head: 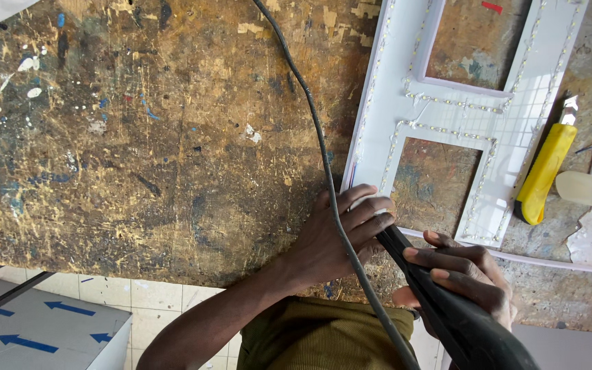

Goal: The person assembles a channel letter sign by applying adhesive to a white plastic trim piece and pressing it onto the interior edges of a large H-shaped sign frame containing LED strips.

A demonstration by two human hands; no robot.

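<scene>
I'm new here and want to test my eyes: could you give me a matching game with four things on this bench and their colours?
Things:
1. utility knife
2. letter-shaped panel
3. cable
4. tool body in the right hand

Colours:
A. white
B. black
C. yellow
D. dark grey

Pairs: 1-C, 2-A, 3-D, 4-B

My left hand (340, 236) presses down on the corner of the white letter-shaped panel (405, 82), which is lined with small light strips, on the paint-stained table (138, 151). My right hand (457, 270) grips a black tool (460, 318), its tip at that corner. Its dark cable (316, 130) runs across the table. A yellow utility knife (546, 168) lies beside the panel.
</scene>
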